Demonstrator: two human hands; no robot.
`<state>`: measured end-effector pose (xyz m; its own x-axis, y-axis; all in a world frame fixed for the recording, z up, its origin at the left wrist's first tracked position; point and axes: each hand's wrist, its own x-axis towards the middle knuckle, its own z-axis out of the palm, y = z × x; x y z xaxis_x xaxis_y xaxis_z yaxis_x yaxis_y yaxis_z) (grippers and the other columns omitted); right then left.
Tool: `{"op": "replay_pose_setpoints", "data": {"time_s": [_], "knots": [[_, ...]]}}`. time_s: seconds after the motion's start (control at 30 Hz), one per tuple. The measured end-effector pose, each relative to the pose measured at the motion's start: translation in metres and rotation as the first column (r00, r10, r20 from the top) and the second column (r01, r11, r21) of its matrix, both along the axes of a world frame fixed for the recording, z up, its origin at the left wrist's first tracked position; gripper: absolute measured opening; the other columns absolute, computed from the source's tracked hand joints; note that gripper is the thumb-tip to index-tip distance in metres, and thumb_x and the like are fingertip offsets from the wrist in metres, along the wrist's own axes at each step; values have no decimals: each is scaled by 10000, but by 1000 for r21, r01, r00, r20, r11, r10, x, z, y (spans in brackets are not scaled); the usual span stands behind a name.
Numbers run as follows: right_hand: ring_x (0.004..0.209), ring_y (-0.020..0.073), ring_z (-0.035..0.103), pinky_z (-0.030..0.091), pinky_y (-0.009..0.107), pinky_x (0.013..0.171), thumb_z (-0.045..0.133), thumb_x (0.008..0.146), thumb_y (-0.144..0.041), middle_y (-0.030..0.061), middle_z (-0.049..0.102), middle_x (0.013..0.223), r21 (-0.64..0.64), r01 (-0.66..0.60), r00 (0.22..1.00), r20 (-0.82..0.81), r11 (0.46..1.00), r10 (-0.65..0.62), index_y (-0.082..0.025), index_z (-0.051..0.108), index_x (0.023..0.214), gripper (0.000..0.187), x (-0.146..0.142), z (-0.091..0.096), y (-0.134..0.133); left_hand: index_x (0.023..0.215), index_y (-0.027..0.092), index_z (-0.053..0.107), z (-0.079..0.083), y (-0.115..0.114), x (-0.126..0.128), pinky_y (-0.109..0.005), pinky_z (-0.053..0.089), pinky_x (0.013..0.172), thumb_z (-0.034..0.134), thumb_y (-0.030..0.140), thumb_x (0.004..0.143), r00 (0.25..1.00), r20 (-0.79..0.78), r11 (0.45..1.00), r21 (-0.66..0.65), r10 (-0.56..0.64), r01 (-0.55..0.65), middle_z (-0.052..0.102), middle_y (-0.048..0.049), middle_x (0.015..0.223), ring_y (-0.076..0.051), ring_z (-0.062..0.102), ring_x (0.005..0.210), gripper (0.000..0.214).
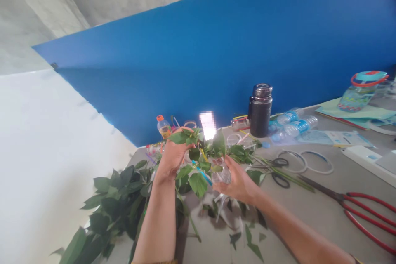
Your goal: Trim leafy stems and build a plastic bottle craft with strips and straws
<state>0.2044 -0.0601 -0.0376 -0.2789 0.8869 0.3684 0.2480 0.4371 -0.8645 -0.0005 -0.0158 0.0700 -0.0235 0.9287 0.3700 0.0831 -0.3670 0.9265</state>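
My left hand [175, 154] grips the stems of a leafy green sprig [198, 181] near the middle of the view. My right hand [236, 181] holds a transparent plastic piece [222, 174], possibly a cut bottle, close to the leaves. A thin blue strip [202, 175] lies among the leaves between my hands. A heap of cut leafy branches [116, 208] lies below and to the left of my left hand. Black-handled scissors [280, 169] rest beyond my right hand, partly under green stems.
On the grey table [312, 210] are red-handled shears [361, 214], several transparent rings [305, 162], a dark flask [260, 110], water bottles [293, 123], an orange-capped bottle [163, 128], and a red-handled jar [361, 90] on green paper. A blue panel [216, 49] stands behind.
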Motion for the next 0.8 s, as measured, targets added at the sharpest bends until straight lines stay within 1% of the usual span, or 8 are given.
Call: {"op": "replay_pose_setpoints", "data": {"time_s": [0.07, 0.17, 0.27, 0.4, 0.57, 0.67, 0.8], "knots": [[1156, 349, 658, 537, 502, 991, 797, 704, -268, 53, 688, 1268, 3, 4, 1000, -6, 1000, -4, -327, 603, 1323, 652, 0, -1, 0, 829, 194, 712, 3, -2, 0, -262, 525, 685, 899, 221, 627, 999, -37, 999, 33, 4, -3, 705, -23, 807, -167, 649, 729, 276], [1192, 369, 645, 531, 519, 1006, 815, 684, -272, 57, 689, 1283, -1, 24, 1000, -11, 1000, -25, -339, 605, 1351, 703, 0, -4, 1, 816, 201, 727, 8, -6, -1, -255, 509, 689, 908, 216, 613, 997, -64, 997, 64, 44, -40, 708, -22, 831, -166, 636, 737, 272], [1240, 385, 621, 498, 552, 1062, 829, 670, -295, 81, 666, 1334, -8, 33, 999, -7, 999, -33, -313, 599, 1380, 747, -1, -6, 2, 808, 205, 745, 11, -9, -3, -240, 481, 680, 905, 169, 587, 984, -153, 992, 101, 94, -79, 707, -16, 820, -164, 621, 738, 275], [1245, 398, 618, 493, 554, 1074, 828, 673, -307, 105, 657, 1349, -41, 10, 1000, -3, 999, -10, -275, 587, 1401, 767, -1, -5, 2, 794, 209, 747, 15, -11, -5, -239, 463, 694, 839, 108, 617, 965, -235, 983, 168, 117, -78, 701, -13, 791, -171, 617, 753, 224], [1243, 383, 617, 503, 545, 1060, 800, 702, -281, 83, 662, 1340, -32, 1, 1000, -11, 999, -1, -304, 586, 1390, 721, 0, -1, 1, 789, 211, 742, 16, -12, -3, -241, 457, 686, 776, 46, 595, 966, -245, 985, 168, 79, -38, 706, -8, 778, -168, 611, 731, 257], [1219, 375, 628, 519, 530, 1039, 796, 698, -273, 85, 673, 1321, -15, 5, 1000, -18, 1000, -5, -296, 602, 1373, 703, 0, -3, 1, 792, 212, 746, 16, -12, -2, -243, 455, 661, 762, 42, 604, 970, -232, 988, 151, 68, -33, 710, -10, 780, -170, 610, 721, 254], [1231, 379, 627, 516, 522, 1054, 819, 679, -276, 91, 672, 1327, -8, 20, 1000, -15, 1000, -20, -289, 596, 1394, 749, -1, -7, 3, 799, 207, 747, 13, -12, -4, -244, 460, 663, 766, 50, 607, 966, -246, 987, 154, 74, -36, 712, -10, 781, -167, 615, 714, 248]]}}
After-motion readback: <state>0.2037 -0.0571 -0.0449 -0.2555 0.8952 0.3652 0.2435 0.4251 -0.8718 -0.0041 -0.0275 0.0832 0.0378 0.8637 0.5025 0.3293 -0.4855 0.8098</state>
